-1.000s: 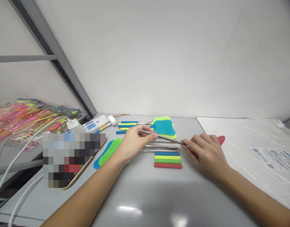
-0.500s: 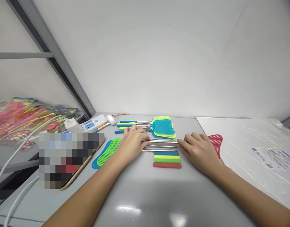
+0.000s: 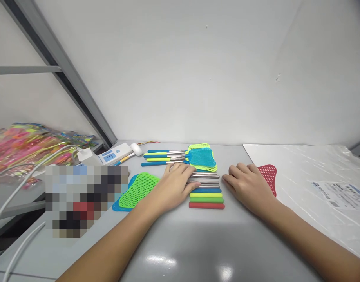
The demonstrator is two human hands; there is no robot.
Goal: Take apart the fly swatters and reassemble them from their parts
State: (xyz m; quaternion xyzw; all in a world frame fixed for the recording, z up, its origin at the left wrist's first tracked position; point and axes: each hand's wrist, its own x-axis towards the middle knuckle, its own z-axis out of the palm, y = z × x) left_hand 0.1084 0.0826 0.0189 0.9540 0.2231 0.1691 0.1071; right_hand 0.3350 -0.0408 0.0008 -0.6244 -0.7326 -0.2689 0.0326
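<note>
My left hand (image 3: pixel 176 186) lies over a row of silver metal rods (image 3: pixel 207 182), its fingers stretched out and its thumb apart. Its palm hides the rods' left ends. Just past their right ends, my right hand (image 3: pixel 246 186) rests on the table with loosely bent fingers, and I see nothing in it. Beside that hand is a red perforated fly swatter head (image 3: pixel 268 176), partly covered by it. Below the rods lie blue, yellow, green and red handle grips (image 3: pixel 207 205) side by side. Left of my left hand, a green swatter head (image 3: pixel 138 190) overlaps a blue one (image 3: pixel 119 204).
Assembled fly swatters (image 3: pixel 201 156) lie behind the rods. At left are a power strip (image 3: pixel 113 153), a white rounded object (image 3: pixel 136 149), cables and a blurred-out item (image 3: pixel 85 199). Packaged colourful goods (image 3: pixel 35 149) sit beyond. Plastic-wrapped white sheeting (image 3: pixel 303 172) covers the right side.
My left hand has shifted right along the rods, its fingers now flatter over them. A small gap separates my right fingertips from the rod ends. More of the green swatter head shows.
</note>
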